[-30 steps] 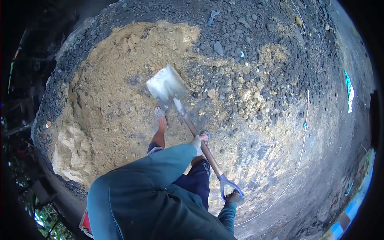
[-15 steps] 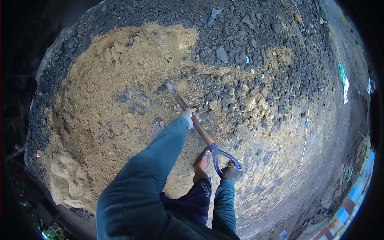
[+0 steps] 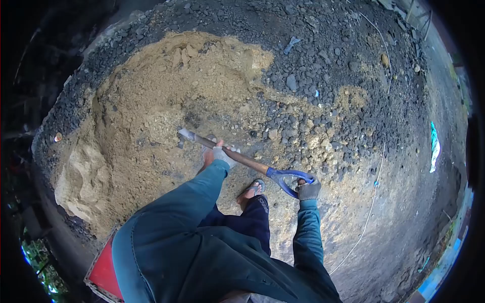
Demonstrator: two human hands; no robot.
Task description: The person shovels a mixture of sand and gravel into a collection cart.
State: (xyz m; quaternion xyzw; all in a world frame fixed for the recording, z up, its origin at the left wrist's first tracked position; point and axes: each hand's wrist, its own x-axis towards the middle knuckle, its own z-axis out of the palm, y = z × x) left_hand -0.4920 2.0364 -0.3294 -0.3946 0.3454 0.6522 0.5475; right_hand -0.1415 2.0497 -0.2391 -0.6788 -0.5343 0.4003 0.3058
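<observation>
A shovel with a wooden shaft (image 3: 251,163) and a blue D-shaped handle (image 3: 284,177) slants across the middle of the view. My left hand (image 3: 225,156), in a pale grey fingerless-looking glove, is closed round the lower shaft. At the other end, my right hand (image 3: 308,189) wears a darker grey glove and is closed on the D-handle's grip. The shovel's metal end (image 3: 187,134) points left over brown sand (image 3: 146,121); little of the blade shows. My sandalled feet stand on the sand below the shaft.
Dark gravel (image 3: 303,55) borders the sand at the top and right. A thin cord (image 3: 373,202) runs down the right side. Close by my left side at lower left is a red metal-edged object (image 3: 105,270). A turquoise and white scrap (image 3: 434,146) lies far right.
The shovel has turned flatter, its metal end moving left and down while the handle rises to the right. Both hands keep their hold. The red object has come into view.
</observation>
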